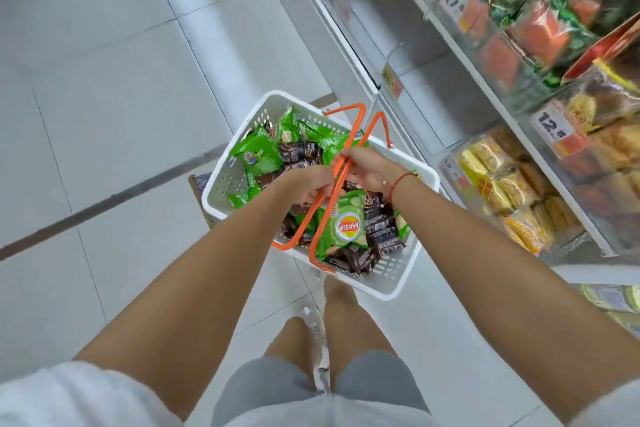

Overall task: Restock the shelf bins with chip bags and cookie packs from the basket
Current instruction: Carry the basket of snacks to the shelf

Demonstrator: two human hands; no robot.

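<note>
While both hands curl around the orange handles (341,163), the left hand (310,184) and right hand (369,168) meet above the white basket (398,274), forearms extended forward; green chip bags (344,227) and dark cookie packs (384,230) fill it beside the shelf (512,121).

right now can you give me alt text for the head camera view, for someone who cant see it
Seen from above, a person's left hand and right hand grip the orange handles of a white basket filled with green chip bags and dark brown cookie packs. Store shelves of packaged snacks run along the right, above a white tiled floor.
</note>
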